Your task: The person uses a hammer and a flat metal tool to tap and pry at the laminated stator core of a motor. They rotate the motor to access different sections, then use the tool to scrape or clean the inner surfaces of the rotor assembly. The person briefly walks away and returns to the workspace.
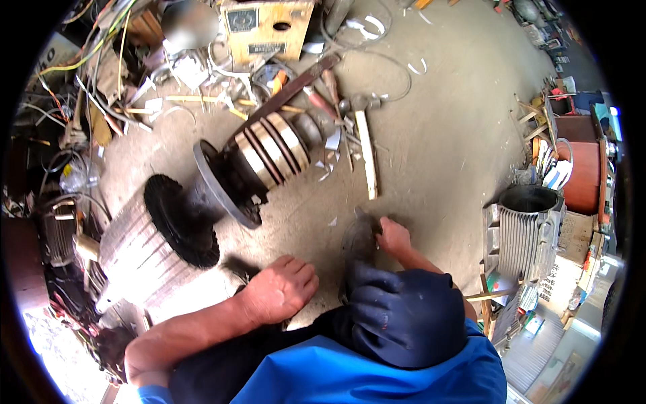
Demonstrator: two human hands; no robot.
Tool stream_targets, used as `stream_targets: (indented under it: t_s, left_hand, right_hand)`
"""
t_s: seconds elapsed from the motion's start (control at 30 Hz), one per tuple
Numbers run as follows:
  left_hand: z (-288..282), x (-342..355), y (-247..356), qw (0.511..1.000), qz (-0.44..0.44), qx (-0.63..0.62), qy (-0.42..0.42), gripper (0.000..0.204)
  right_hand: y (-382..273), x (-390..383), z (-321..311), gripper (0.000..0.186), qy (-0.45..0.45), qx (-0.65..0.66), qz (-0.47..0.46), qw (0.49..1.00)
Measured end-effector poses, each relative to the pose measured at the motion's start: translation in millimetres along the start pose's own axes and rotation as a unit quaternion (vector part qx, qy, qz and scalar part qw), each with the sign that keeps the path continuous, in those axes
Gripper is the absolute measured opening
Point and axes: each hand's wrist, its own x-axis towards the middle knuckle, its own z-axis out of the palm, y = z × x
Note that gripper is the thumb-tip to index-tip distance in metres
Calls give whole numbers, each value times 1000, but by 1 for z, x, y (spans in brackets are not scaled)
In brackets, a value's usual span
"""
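My left hand (pixel 282 288) is closed in a fist, knuckles up, above my left leg; nothing sticks out of it. Beyond my bent right knee, my right hand (pixel 394 237) hangs beside my dark shoe (pixel 360 239), its fingers curled; what they hold, if anything, is hidden. A large motor rotor (pixel 141 246) lies at the left, with a grey disc (pixel 225 185) and a set of brass-coloured slip rings (pixel 272 149) along its shaft. A hammer (pixel 365 151) with a pale wooden handle lies on the floor ahead of my shoe.
Past the slip rings lie a dark flat bar (pixel 289 93) and a red-handled tool (pixel 321 101). A wooden box (pixel 266 30) stands at the back amid wires and scraps. To the right are a finned motor housing (pixel 525 232) and a reddish-brown cabinet (pixel 580 175).
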Motion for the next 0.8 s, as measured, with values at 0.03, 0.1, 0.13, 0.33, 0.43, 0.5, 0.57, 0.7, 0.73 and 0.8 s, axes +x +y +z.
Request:
stream_targets:
  t_s: [0.03,0.1,0.13,0.33,0.43,0.5,0.57,0.7,0.73,0.8]
  left_hand:
    - [3,5,-2,999,20,2,40,25]
    - [1,9,0,997,27,19,67,20]
    - [-2,12,-1,996,33,24,74,20]
    - [1,6,-3,1000,15,1,2,28]
    - [0,7,3,997,31,27,60,17]
    - [0,8,4,996,35,34,69,16]
    - [0,8,4,997,31,38,60,17]
    - [1,5,6,998,27,34,47,20]
    - [2,4,6,998,30,32,55,20]
    - [3,1,6,997,26,30,65,19]
  right_hand:
    - [5,-9,-11,36,25,3,17,1000]
    - [7,-4,-6,33,117,21,40,992]
    - [12,1,-7,34,127,31,47,990]
    - [-33,34,-48,54,-45,4,129,991]
    - [-60,49,-75,66,-109,-41,154,981]
    - [-63,51,-79,69,-126,-65,157,977]
    - [-63,54,-79,68,-139,-78,156,975]
    - [-71,57,-81,64,-151,-91,169,970]
    - [-72,55,-81,62,-131,-84,169,973]
    - [-70,47,-81,59,-88,-71,168,979]
